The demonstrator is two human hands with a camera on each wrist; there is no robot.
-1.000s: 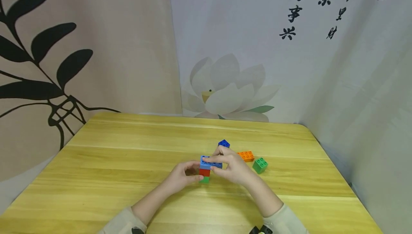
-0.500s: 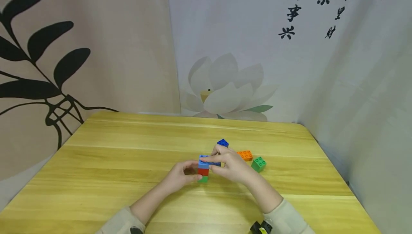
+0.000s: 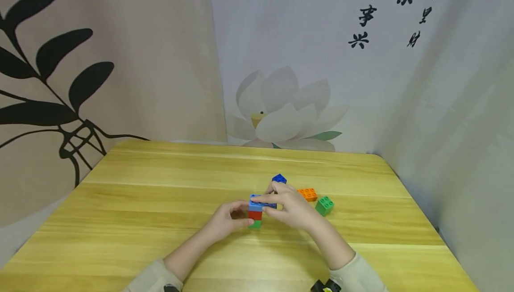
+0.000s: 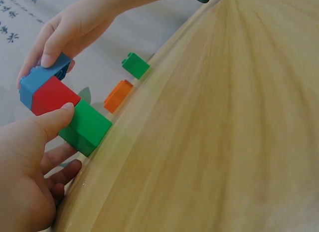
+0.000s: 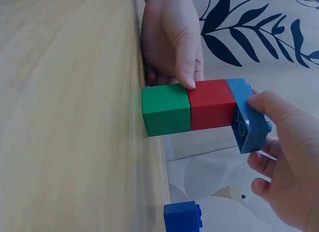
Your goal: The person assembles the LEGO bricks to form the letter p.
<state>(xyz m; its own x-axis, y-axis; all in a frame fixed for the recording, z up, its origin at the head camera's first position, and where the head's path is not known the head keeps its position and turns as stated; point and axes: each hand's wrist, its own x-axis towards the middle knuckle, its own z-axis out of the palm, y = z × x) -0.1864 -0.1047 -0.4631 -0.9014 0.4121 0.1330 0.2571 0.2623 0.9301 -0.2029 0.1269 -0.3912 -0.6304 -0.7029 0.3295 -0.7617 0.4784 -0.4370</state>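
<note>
A small upright stack stands on the wooden table: a green brick (image 3: 256, 224) at the bottom, a red brick (image 3: 254, 215) above it and a light blue brick (image 5: 247, 115) on top. The blue brick is longer than the two below and juts out to the right, its hollow underside partly showing. My left hand (image 3: 229, 221) grips the stack low down, its thumb near the seam between red and green. My right hand (image 3: 292, 208) holds the blue brick, thumb at its near side and a finger across the studs. Some fingertips are hidden behind the bricks.
Beyond the right hand lie a dark blue brick (image 3: 279, 178), an orange brick (image 3: 308, 194) and a loose green brick (image 3: 324, 205). The wooden table (image 3: 160, 185) ends at a curtain (image 3: 176, 60) behind.
</note>
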